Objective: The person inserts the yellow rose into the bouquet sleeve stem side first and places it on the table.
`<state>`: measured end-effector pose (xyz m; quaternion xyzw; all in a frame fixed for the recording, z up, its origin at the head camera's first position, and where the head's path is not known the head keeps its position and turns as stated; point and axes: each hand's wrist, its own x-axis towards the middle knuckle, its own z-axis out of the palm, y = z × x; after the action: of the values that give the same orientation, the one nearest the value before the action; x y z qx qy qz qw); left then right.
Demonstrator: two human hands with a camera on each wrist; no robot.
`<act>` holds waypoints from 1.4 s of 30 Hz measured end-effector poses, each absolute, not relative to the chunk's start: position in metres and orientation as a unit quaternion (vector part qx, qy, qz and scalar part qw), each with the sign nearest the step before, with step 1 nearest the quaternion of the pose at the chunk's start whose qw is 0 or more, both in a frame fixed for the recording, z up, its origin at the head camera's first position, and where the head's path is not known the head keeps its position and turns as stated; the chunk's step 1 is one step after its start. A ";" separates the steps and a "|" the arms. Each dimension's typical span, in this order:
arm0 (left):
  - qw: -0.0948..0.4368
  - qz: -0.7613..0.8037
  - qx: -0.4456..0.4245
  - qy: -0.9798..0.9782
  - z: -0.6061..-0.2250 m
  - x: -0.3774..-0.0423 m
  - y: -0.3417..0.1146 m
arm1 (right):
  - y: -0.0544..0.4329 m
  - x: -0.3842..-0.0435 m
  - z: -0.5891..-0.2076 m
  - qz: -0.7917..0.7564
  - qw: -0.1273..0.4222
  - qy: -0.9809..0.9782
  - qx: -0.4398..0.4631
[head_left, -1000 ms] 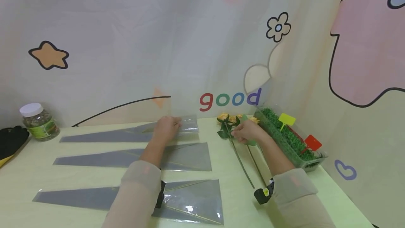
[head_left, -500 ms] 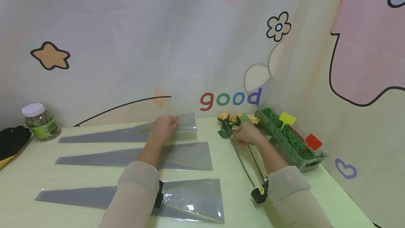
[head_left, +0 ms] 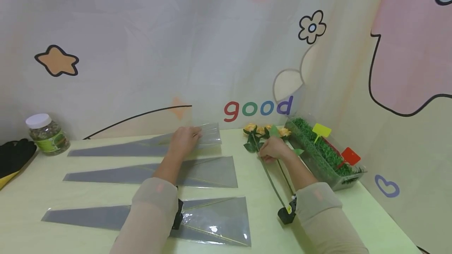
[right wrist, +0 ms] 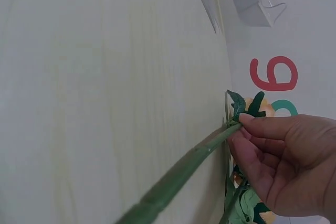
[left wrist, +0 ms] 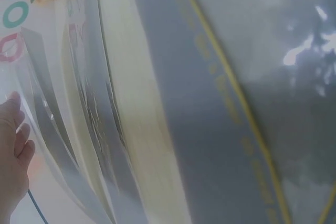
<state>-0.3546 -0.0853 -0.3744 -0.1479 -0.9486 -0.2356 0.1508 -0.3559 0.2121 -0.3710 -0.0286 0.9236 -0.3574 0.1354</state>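
Observation:
My left hand (head_left: 183,142) pinches the wide end of the farthest flower sleeve (head_left: 211,134), a clear and grey tapered plastic wrap whose edge stands slightly raised. In the left wrist view the fingertips (left wrist: 23,145) lie against the film. My right hand (head_left: 277,149) holds an artificial yellow rose by its green stem (right wrist: 181,174), thumb and forefinger pinching just below the leaves. Yellow rose heads (head_left: 250,128) lie beyond that hand, and a second stem (head_left: 285,175) runs beside the first. The right palm partly hides leaves and stems.
Two more flat sleeves, a middle one (head_left: 208,171) and a near one (head_left: 219,222), lie on the table. A clear box of artificial grass (head_left: 323,154) with yellow and red tags stands right. A white-lidded jar (head_left: 47,136) and a black item (head_left: 14,158) are left.
My right hand has drawn slightly left and its fingers have closed in around the stem. My left hand stays at the sleeve's end, whose edge is a little higher.

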 end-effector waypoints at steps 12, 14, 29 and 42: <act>0.122 -0.235 -0.130 -0.956 -0.374 -0.354 -0.084 | 0.212 -0.354 -0.371 -0.360 0.129 0.923 -0.032; 0.118 -0.236 -0.127 -0.956 -0.374 -0.354 -0.085 | 0.212 -0.354 -0.371 -0.364 0.128 0.922 -0.033; 0.115 -0.239 -0.122 -0.956 -0.368 -0.356 -0.089 | 0.206 -0.353 -0.354 -0.378 0.088 0.920 -0.061; 0.120 -0.249 -0.114 -0.954 -0.367 -0.356 -0.090 | 0.201 -0.356 -0.348 -0.462 0.049 0.885 -0.023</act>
<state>-0.3561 -0.0903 -0.3667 -0.1143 -0.9544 -0.2485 0.1198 -0.3556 0.2008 -0.3475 -0.0227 0.8853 -0.4618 0.0489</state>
